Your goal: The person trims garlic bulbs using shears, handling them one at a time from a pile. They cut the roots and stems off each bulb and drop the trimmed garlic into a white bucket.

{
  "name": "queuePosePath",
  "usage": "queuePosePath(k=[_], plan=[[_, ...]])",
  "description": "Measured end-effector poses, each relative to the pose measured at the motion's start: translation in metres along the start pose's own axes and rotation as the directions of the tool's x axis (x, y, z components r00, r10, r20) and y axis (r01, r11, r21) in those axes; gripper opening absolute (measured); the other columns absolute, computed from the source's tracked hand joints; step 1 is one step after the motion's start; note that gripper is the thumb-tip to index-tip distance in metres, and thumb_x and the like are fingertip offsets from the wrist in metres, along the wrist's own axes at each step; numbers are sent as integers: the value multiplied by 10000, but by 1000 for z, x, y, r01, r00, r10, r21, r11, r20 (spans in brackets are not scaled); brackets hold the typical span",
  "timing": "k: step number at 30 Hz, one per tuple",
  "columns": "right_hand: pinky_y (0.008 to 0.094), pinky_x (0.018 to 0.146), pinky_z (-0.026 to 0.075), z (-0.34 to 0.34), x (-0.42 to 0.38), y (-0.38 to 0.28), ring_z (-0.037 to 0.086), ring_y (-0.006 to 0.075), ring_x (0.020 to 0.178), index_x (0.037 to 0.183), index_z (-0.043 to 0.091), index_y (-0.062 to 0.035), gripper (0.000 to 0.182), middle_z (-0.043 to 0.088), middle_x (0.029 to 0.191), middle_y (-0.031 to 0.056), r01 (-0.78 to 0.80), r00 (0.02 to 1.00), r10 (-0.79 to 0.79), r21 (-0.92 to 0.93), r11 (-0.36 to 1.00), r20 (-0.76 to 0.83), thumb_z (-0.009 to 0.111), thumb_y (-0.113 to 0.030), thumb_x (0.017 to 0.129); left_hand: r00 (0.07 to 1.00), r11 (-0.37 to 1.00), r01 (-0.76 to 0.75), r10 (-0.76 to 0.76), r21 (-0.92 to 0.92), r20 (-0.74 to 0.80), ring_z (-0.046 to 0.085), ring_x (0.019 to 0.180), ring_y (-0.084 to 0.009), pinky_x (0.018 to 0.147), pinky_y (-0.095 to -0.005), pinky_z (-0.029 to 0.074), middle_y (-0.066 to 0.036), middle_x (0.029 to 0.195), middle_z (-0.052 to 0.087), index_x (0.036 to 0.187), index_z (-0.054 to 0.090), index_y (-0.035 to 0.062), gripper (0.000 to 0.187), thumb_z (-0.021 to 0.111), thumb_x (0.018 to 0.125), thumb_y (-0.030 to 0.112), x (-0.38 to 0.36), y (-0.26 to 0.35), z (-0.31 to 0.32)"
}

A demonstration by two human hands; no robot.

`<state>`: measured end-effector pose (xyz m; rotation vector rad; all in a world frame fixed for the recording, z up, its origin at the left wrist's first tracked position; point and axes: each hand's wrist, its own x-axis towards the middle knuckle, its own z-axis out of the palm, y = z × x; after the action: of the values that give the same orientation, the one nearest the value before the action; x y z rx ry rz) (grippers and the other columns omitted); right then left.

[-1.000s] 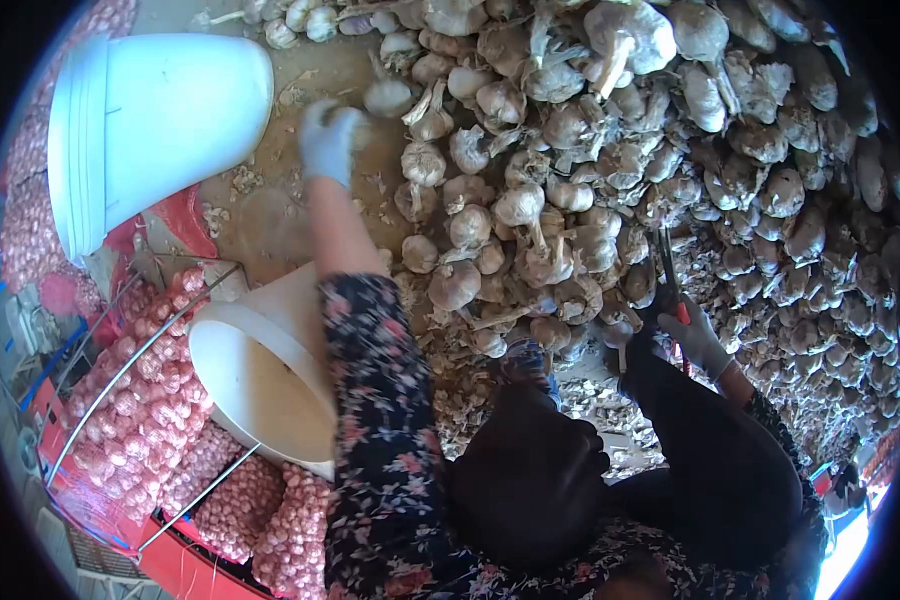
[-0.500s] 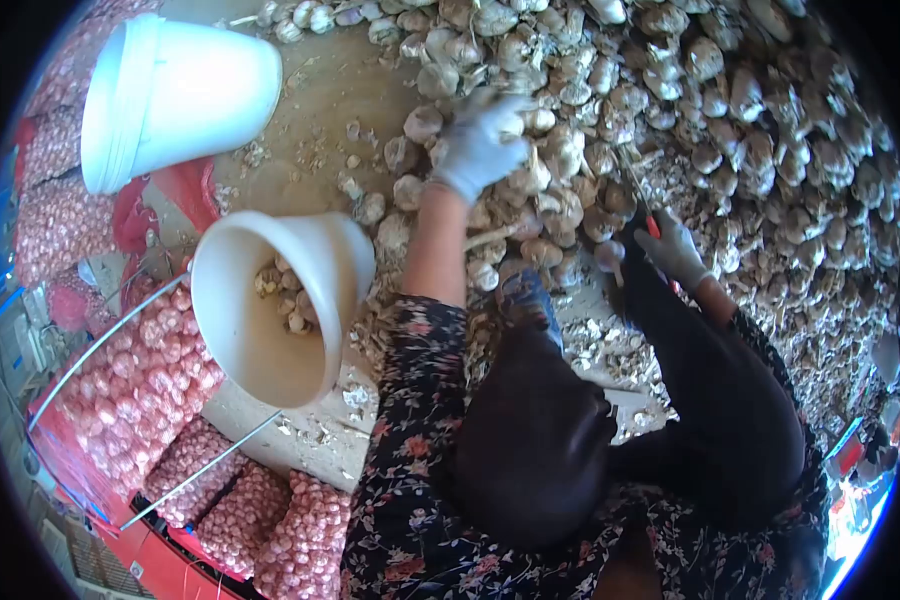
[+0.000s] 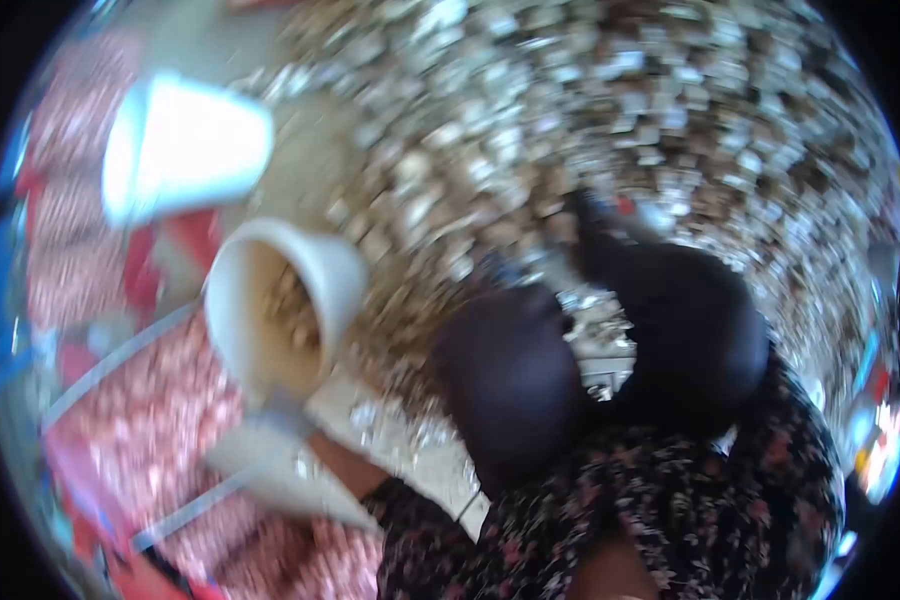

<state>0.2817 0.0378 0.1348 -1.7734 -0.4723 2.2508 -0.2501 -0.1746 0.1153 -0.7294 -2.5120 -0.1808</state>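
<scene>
My left hand (image 3: pixel 288 415), in a pale glove, is at the near lower rim of a white bucket (image 3: pixel 345 285) lying tipped on its side. Motion blur smears its fingers, so their grip does not show. Several garlic bulbs (image 3: pixel 290 305) lie inside the bucket. My right hand (image 3: pixel 655 218), also gloved, is beyond my right knee and partly hidden by it, beside the garlic heap (image 3: pixel 530 120). It is closed around a red-handled tool (image 3: pixel 625 205), of which only a red patch shows through the blur.
A second white bucket (image 3: pixel 195 145) lies at the upper left. Mesh sacks full of garlic (image 3: pixel 150 420) line the left side, with a pale bar (image 3: pixel 120 365) across them. My dark-covered knees (image 3: pixel 515 370) are in the middle. Scraps and husks litter the floor (image 3: pixel 410 440).
My left hand has left the garlic heap and come down and left to the tipped bucket. My right hand stays near the heap with the tool. The view has shifted and blurred.
</scene>
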Motion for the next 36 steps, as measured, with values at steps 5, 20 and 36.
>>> queuePosePath(k=[5,20,36], plan=[[434,808,468,-95,47,23,604,330,958,1057,594,-41,527,633,982,188,288,791,-602,-800,527,-112,660,-457,739,959,883,-278,277,-379,-60,518,1101,-398,887,-489,452,-320,1223,454,1361,271,-21,827,628,792,461,1,182,-8],[445,835,464,-168,12,128,596,386,999,1032,600,-7,544,618,1050,259,88,750,-338,-420,903,-568,613,-447,711,564,268,-219,820,-938,102,551,1010,-375,858,-457,460,-282,1118,512,1257,368,-20,651,613,801,375,-125,375,-88],[412,712,499,-153,-8,95,655,311,815,939,615,-50,302,661,891,195,277,590,-618,-589,760,-520,566,-303,781,580,-34,200,810,-979,91,586,914,-350,827,-422,468,-242,1005,574,1146,470,-19,469,598,811,284,-96,381,-135]])
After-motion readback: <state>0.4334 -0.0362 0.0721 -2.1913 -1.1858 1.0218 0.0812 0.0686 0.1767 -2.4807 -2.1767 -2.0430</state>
